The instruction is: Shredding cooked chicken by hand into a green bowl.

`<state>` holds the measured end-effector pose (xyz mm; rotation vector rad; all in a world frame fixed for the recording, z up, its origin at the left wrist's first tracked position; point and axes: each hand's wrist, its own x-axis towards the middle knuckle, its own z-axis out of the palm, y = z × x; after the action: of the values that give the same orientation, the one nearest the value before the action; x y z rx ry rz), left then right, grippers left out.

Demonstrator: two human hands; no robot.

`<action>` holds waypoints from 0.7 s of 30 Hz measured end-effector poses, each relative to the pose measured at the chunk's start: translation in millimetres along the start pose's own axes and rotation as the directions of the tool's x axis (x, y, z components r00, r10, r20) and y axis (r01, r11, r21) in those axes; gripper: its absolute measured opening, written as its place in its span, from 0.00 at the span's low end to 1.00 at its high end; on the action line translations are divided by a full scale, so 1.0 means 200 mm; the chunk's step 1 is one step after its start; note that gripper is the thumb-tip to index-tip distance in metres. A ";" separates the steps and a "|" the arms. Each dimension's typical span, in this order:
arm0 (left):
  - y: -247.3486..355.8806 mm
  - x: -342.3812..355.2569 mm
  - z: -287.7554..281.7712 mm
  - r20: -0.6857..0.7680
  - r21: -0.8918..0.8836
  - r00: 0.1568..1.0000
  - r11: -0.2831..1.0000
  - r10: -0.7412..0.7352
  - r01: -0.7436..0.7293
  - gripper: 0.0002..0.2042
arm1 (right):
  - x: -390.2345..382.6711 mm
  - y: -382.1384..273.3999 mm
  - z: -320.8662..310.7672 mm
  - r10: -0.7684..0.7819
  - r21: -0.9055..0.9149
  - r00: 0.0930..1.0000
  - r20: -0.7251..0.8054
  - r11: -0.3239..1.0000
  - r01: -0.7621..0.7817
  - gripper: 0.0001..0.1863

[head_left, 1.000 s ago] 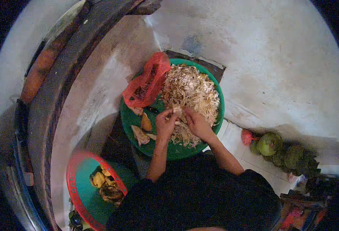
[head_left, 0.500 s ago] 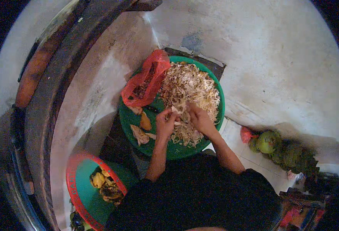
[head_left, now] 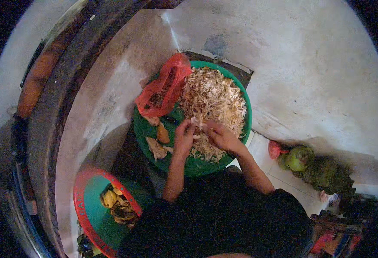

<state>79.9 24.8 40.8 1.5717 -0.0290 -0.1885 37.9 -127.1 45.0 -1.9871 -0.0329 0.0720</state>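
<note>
A big heap of pale shredded meat, looking like chicken (head_left: 214,96), fills the right side of a round green tray (head_left: 189,168). Over the heap's near edge, my left hand (head_left: 184,136) is closed, pinching a small pale piece of meat (head_left: 196,123). My right hand (head_left: 221,136) meets it from the right, fingers drawn together at the same piece. Larger unshredded chunks of meat (head_left: 156,148) and a yellowish piece (head_left: 163,133) lie on the tray left of my hands. A red plastic bag (head_left: 165,88) rests across its far left rim, with dark bits showing through.
At lower left stands a green basin with a red rim (head_left: 79,193), holding yellow and browned pieces (head_left: 109,199). Walls (head_left: 300,64) close in behind and to the right. Green round fruits (head_left: 298,159) and a small red bag (head_left: 274,149) sit along the right wall.
My right hand has come down and left toward my left hand, so the fingers of both now meet at the meat. My left hand stays nearly in place.
</note>
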 end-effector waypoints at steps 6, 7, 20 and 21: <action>-0.03 0.02 -0.02 0.056 -0.020 0.998 1.000 -0.012 0.014 0.09 | 0.01 0.05 0.03 -0.155 -0.096 0.988 0.008 0.983 0.155 0.20; -0.02 0.01 -0.02 0.044 -0.005 0.998 0.999 -0.044 0.044 0.10 | 0.01 0.05 0.02 -0.001 -0.057 0.997 0.080 0.998 0.005 0.20; -0.01 0.02 -0.02 0.011 0.090 1.000 0.996 0.026 -0.027 0.10 | -0.04 0.06 0.03 -0.336 -0.156 0.940 -0.054 0.933 0.324 0.22; -0.04 0.04 -0.04 0.004 0.089 1.000 0.996 0.025 -0.025 0.10 | -0.05 -0.05 -0.05 -0.184 -0.079 0.980 0.077 0.979 0.190 0.22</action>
<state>87.6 32.8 32.9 1.6595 -0.0595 -0.1717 28.1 -132.4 59.0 -2.0579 -0.2718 0.0175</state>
